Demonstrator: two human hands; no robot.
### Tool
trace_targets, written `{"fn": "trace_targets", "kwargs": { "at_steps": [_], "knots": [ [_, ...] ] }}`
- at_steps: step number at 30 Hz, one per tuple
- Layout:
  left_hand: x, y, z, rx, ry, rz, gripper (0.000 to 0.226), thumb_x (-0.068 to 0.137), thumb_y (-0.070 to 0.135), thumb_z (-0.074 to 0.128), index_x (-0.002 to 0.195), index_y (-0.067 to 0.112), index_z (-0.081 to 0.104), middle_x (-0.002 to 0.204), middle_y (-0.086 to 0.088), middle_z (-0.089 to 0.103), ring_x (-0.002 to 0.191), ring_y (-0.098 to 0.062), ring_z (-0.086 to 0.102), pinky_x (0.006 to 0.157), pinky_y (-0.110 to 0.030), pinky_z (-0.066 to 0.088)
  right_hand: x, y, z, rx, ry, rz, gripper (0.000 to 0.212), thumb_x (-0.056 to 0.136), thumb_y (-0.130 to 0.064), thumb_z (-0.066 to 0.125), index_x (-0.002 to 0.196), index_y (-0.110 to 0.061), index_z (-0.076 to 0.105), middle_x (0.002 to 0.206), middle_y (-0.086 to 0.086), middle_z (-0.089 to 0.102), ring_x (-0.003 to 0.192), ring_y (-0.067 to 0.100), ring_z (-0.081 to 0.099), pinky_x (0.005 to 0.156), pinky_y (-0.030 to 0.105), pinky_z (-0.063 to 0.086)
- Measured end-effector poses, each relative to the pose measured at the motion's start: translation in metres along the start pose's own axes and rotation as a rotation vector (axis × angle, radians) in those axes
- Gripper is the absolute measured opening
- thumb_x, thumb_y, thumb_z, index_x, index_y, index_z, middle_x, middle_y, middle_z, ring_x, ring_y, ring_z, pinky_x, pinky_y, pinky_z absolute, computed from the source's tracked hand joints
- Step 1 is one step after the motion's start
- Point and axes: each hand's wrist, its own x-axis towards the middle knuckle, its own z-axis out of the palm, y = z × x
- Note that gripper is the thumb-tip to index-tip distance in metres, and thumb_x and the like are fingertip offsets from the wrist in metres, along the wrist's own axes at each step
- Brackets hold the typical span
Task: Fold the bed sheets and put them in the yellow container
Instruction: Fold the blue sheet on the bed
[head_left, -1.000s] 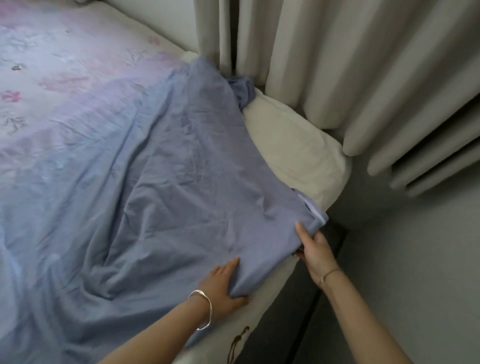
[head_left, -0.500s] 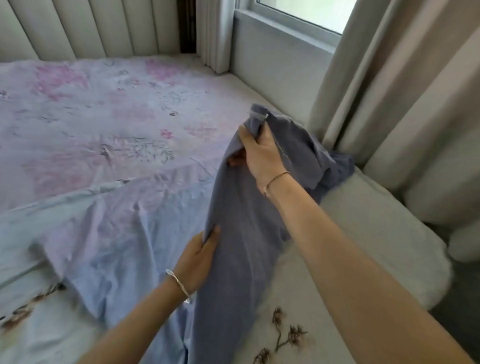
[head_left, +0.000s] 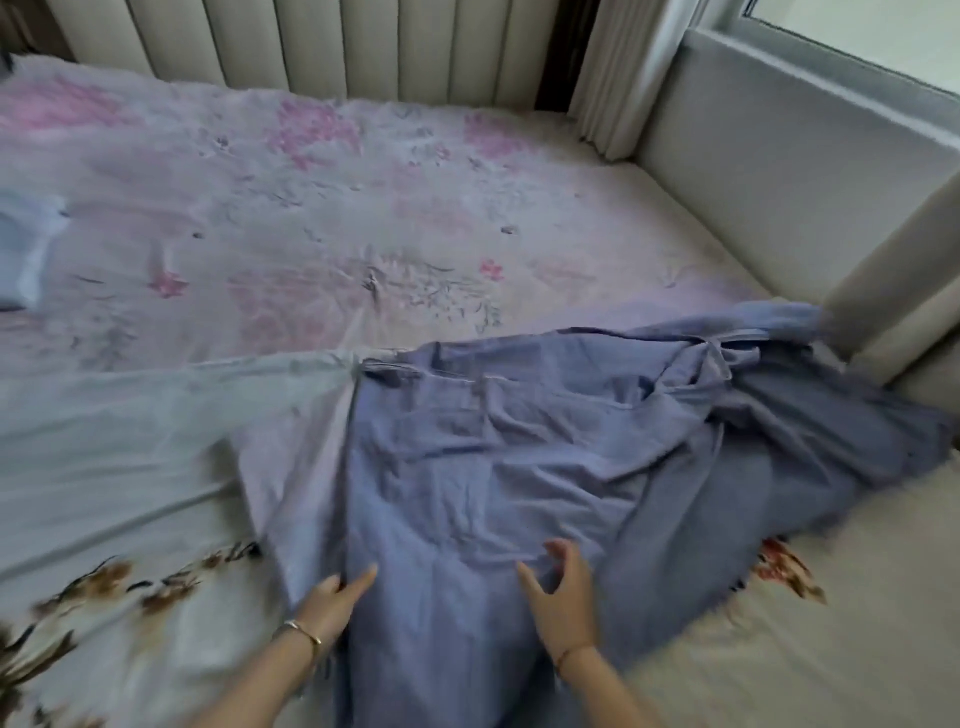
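A crumpled blue bed sheet (head_left: 519, 441) lies across the near right part of the bed, one end bunched up against the padded side wall. My left hand (head_left: 332, 603) grips the sheet's near left edge, thumb on top. To its right, my right hand (head_left: 563, 592) hovers just over the sheet's near middle with its fingers curled and apart, holding nothing. A paler blue sheet (head_left: 130, 441) spreads out to the left from under the blue one. No yellow container is in view.
The mattress carries a pink floral cover (head_left: 337, 218). A folded pale cloth (head_left: 26, 249) lies at the far left edge. A padded headboard (head_left: 311, 47) stands at the back, with curtains (head_left: 613, 73) and a padded window wall (head_left: 779, 171) at the right.
My right hand, which had lifted the sheet's corner high, has let it go and come back down near me. The blue sheet now lies flat, folded over on the bed. My left hand stays on its edge.
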Motion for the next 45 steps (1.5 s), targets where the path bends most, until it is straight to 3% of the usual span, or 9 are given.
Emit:
{"fn": "trace_targets", "kwargs": {
  "at_steps": [4, 8, 15, 23, 28, 32, 36, 41, 45],
  "knots": [
    [-0.018, -0.002, 0.017, -0.033, 0.195, 0.112, 0.021, 0.084, 0.025, 0.069, 0.089, 0.006, 0.065, 0.083, -0.008, 0.065, 0.085, -0.022, 0.060, 0.076, -0.028, 0.044, -0.016, 0.036, -0.007, -0.108, 0.381, 0.258, 0.072, 0.044, -0.014, 0.095, 0.101, 0.010, 0.059, 0.104, 0.035, 0.057, 0.102, 0.049, 0.054, 0.088, 0.055, 0.044],
    [-0.010, -0.010, 0.022, -0.040, 0.257, 0.206, 0.018, 0.086, 0.025, 0.066, 0.081, 0.007, 0.066, 0.086, -0.014, 0.070, 0.086, -0.028, 0.065, 0.078, -0.039, 0.051, -0.017, 0.044, -0.013, 0.150, 0.522, 0.510, 0.106, 0.049, -0.071, 0.073, 0.110, 0.014, 0.053, 0.116, 0.038, 0.051, 0.104, 0.048, 0.051, 0.081, 0.049, 0.041],
    [-0.027, -0.006, 0.015, -0.104, 0.338, 0.335, 0.012, 0.093, 0.016, 0.057, 0.086, 0.007, 0.055, 0.097, -0.019, 0.063, 0.089, -0.028, 0.057, 0.074, -0.033, 0.038, -0.028, 0.032, -0.029, 0.320, 0.268, 0.578, 0.053, 0.088, -0.026, 0.064, 0.111, 0.020, 0.055, 0.121, 0.034, 0.056, 0.111, 0.042, 0.055, 0.084, 0.039, 0.041],
    [-0.092, -0.049, -0.023, -0.170, 0.273, 0.275, 0.011, 0.092, 0.023, 0.058, 0.089, 0.013, 0.060, 0.092, -0.006, 0.064, 0.089, -0.024, 0.058, 0.082, -0.038, 0.046, -0.118, 0.030, -0.054, 0.284, 0.306, 0.558, 0.053, 0.089, -0.031, 0.062, 0.101, 0.021, 0.059, 0.114, 0.038, 0.058, 0.106, 0.043, 0.056, 0.079, 0.036, 0.038],
    [-0.091, -0.079, -0.036, -0.110, 0.271, 0.109, 0.021, 0.094, 0.024, 0.055, 0.079, 0.010, 0.061, 0.086, -0.017, 0.065, 0.077, -0.027, 0.055, 0.076, -0.040, 0.045, -0.128, 0.051, -0.038, 0.200, 0.299, 0.662, 0.066, 0.080, -0.020, 0.074, 0.128, 0.010, 0.040, 0.133, 0.030, 0.047, 0.118, 0.043, 0.049, 0.097, 0.044, 0.040],
    [-0.077, -0.087, -0.035, -0.300, 0.214, -0.092, 0.045, 0.101, 0.036, 0.033, 0.110, 0.003, 0.061, 0.117, -0.012, 0.062, 0.106, -0.030, 0.057, 0.095, -0.039, 0.046, -0.140, 0.030, -0.022, -0.108, 0.402, 0.094, 0.078, 0.071, -0.052, 0.066, 0.124, 0.002, 0.048, 0.125, 0.026, 0.049, 0.117, 0.041, 0.046, 0.098, 0.047, 0.038],
    [-0.085, -0.078, -0.023, -0.542, -0.008, -0.175, 0.033, 0.099, 0.030, 0.041, 0.103, 0.007, 0.065, 0.109, -0.009, 0.067, 0.088, -0.021, 0.064, 0.074, -0.029, 0.053, -0.171, 0.005, 0.012, -0.225, -0.267, -0.421, 0.071, 0.072, -0.082, 0.043, 0.110, -0.024, 0.054, 0.111, -0.009, 0.054, 0.106, 0.009, 0.051, 0.095, 0.023, 0.040],
    [-0.084, -0.061, -0.007, -0.770, -0.226, -0.145, 0.051, 0.098, 0.043, 0.032, 0.130, 0.006, 0.049, 0.133, -0.017, 0.053, 0.121, -0.031, 0.051, 0.098, -0.038, 0.042, -0.182, 0.027, 0.044, -0.794, -0.499, -0.455, 0.102, 0.055, -0.097, 0.017, 0.125, -0.028, 0.041, 0.122, -0.010, 0.042, 0.116, 0.012, 0.041, 0.100, 0.026, 0.033],
    [-0.081, -0.055, 0.006, -0.560, -0.117, -0.146, 0.053, 0.099, 0.044, 0.031, 0.134, 0.006, 0.044, 0.134, -0.014, 0.050, 0.127, -0.036, 0.046, 0.091, -0.039, 0.043, -0.168, 0.040, 0.061, -0.835, -0.619, -0.467, 0.051, 0.087, -0.061, 0.042, 0.118, -0.021, 0.050, 0.112, 0.000, 0.054, 0.102, 0.015, 0.053, 0.087, 0.028, 0.043]
  ]
}}
